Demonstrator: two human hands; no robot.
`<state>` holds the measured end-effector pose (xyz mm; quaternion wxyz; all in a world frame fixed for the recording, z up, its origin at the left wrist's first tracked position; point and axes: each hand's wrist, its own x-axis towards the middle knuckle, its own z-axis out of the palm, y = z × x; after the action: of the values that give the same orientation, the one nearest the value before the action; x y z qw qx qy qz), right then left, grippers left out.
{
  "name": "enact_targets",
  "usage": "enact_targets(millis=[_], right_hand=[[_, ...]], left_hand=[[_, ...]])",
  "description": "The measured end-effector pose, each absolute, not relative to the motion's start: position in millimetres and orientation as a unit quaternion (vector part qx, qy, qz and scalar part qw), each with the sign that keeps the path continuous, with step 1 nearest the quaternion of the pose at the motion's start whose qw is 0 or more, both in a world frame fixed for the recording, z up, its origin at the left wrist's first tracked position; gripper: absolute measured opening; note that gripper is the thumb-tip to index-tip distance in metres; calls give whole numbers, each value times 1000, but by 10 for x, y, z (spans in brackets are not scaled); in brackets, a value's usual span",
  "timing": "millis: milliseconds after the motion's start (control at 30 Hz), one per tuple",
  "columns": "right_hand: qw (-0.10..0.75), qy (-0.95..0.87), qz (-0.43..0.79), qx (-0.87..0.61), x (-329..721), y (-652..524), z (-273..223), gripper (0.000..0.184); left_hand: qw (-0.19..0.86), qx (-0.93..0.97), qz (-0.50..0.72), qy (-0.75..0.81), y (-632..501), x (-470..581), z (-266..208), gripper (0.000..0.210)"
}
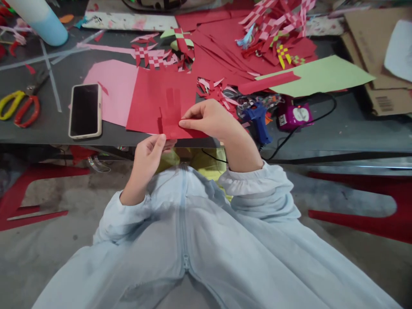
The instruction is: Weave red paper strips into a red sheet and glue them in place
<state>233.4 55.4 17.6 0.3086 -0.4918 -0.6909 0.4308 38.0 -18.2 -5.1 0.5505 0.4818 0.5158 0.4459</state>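
A small piece of red paper strips [173, 112], with narrow ends standing up, is between my hands at the table's front edge. My left hand [148, 155] pinches its lower left part between thumb and fingers. From the other side, my right hand [212, 119] has thumb and forefinger closed on its right edge. Behind the strips lies a larger red paper sheet [144, 92] of nearly the same colour, so their outlines partly merge. A pink paper sheet [112, 77] lies partly under the red sheet.
To the left are a phone [85, 110] and scissors [27, 101]. A blue glue gun [260, 122] and a purple box with a cable [294, 116] lie right. Woven paper pieces [154, 58], a green sheet [325, 76] and cardboard [376, 47] are farther back.
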Motion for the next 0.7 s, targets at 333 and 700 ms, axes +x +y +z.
enact_targets(millis=[333,700], right_hand=[[164,-712,352,-585,2146,768,191,25],[57,-717,302,-626,2090,767,312,22]], left_hand=[[88,783,354,505,-26,65,-129,25],[-30,863,271,426,45,98,-248,26]])
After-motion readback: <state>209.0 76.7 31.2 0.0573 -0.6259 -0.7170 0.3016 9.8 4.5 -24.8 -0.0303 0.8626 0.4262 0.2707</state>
